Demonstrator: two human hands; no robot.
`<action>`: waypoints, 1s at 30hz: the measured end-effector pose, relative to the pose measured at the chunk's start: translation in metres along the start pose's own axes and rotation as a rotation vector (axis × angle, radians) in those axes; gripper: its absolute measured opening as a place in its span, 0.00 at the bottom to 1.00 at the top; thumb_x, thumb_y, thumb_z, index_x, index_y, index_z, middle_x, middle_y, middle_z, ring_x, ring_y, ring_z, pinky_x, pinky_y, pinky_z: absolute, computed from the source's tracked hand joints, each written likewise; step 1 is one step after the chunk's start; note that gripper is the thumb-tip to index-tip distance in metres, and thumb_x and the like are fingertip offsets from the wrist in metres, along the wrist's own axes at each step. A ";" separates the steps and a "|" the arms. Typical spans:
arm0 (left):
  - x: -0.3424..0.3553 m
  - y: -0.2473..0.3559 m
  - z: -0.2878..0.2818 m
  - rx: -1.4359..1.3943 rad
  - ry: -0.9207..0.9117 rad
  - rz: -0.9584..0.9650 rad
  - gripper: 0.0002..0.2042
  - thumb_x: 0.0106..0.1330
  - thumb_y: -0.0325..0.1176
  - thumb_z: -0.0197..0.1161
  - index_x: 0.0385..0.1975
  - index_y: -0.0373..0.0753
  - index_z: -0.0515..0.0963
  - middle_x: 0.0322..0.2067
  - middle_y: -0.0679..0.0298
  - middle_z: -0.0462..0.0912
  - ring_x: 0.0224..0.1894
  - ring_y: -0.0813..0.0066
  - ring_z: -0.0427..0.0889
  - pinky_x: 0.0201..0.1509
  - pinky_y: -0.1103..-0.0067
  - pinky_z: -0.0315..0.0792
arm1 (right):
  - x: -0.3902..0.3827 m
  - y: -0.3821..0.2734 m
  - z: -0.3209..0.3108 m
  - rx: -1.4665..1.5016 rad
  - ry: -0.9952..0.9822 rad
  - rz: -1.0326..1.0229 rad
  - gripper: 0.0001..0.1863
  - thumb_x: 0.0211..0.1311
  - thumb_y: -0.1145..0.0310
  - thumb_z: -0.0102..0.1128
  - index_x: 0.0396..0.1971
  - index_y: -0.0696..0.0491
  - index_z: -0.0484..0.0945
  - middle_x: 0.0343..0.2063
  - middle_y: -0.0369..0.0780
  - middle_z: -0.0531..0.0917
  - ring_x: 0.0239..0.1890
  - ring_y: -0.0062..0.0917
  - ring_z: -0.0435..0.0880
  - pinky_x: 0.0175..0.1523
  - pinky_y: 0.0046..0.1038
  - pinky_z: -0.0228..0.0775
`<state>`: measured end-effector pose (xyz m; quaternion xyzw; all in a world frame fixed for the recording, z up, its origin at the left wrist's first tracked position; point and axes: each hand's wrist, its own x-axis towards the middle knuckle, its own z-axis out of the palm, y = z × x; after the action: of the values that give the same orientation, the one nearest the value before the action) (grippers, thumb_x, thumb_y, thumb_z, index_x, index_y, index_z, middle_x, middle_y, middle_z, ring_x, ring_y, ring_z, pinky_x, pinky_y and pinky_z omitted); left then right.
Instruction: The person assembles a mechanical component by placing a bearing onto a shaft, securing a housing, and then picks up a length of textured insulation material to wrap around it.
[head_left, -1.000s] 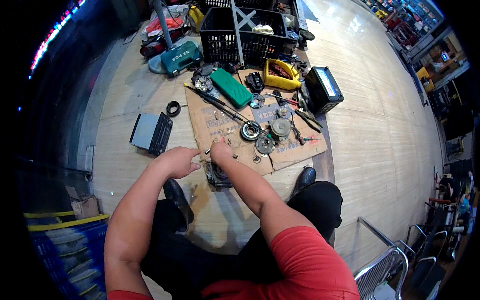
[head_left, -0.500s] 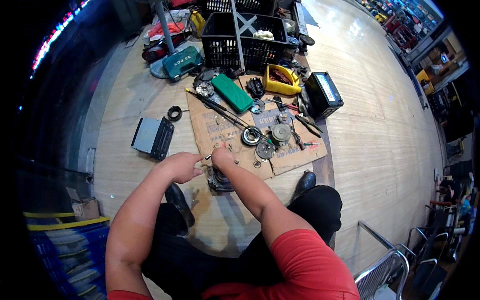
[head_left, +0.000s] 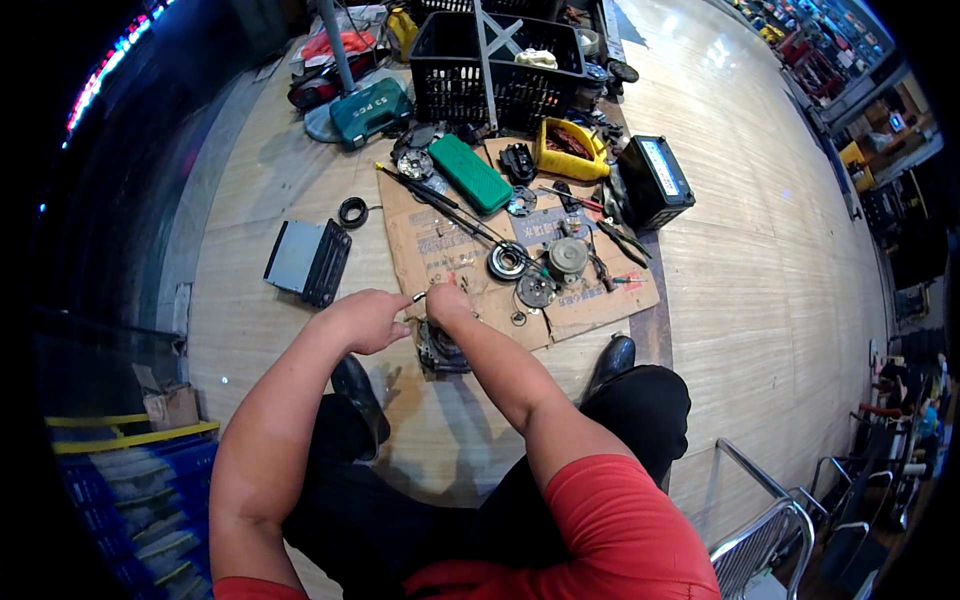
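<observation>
My right hand (head_left: pixel 448 303) is closed near the front left edge of the cardboard (head_left: pixel 400 245). A small silver cylindrical part (head_left: pixel 419 297) sticks out from its fingers; its exact kind is too small to tell. My left hand (head_left: pixel 368 321) reaches in from the left, index finger stretched out to the end of that part, thumb apart below. Right under both hands sits a dark mechanical assembly (head_left: pixel 440 352), partly hidden by my right hand and forearm. On the cardboard beyond lie a black ring-shaped pulley (head_left: pixel 507 261), a round grey plate (head_left: pixel 536 290) and a grey motor-like housing (head_left: pixel 568 258).
A car stereo unit (head_left: pixel 308 262) and a black ring (head_left: pixel 353 212) lie to the left. Farther back are a green case (head_left: pixel 470 174), a teal tool case (head_left: pixel 371 113), a black crate (head_left: pixel 440 75) and a cut yellow container (head_left: pixel 560 165). Pliers (head_left: pixel 624 243) and a battery (head_left: pixel 655 183) lie right.
My left index finger has come closer to the small silver part and now meets its end. My right hand stays closed beside it. The view has shifted slightly.
</observation>
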<state>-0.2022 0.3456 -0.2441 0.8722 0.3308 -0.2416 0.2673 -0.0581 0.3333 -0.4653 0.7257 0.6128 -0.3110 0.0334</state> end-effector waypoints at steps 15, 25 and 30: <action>-0.002 0.009 -0.009 -0.004 -0.010 -0.028 0.25 0.64 0.42 0.61 0.59 0.38 0.70 0.49 0.46 0.79 0.54 0.49 0.77 0.58 0.64 0.71 | 0.018 0.013 0.024 0.016 0.105 -0.021 0.13 0.60 0.70 0.53 0.41 0.56 0.83 0.44 0.48 0.84 0.47 0.38 0.85 0.50 0.36 0.77; -0.003 -0.002 0.000 -0.025 0.033 -0.014 0.25 0.64 0.41 0.61 0.59 0.38 0.70 0.50 0.46 0.79 0.54 0.48 0.76 0.58 0.64 0.70 | 0.007 -0.003 0.011 0.057 0.019 0.091 0.14 0.60 0.68 0.53 0.42 0.52 0.85 0.45 0.43 0.85 0.47 0.35 0.85 0.52 0.36 0.76; 0.000 0.002 -0.003 -0.018 0.024 0.000 0.25 0.64 0.41 0.61 0.59 0.38 0.70 0.50 0.46 0.79 0.54 0.48 0.76 0.58 0.64 0.70 | 0.007 0.003 0.011 0.005 0.038 -0.001 0.13 0.59 0.70 0.54 0.41 0.55 0.84 0.44 0.47 0.84 0.46 0.37 0.85 0.49 0.35 0.78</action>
<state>-0.2004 0.3461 -0.2414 0.8726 0.3360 -0.2280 0.2714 -0.0597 0.3346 -0.4783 0.7313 0.6127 -0.2989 0.0199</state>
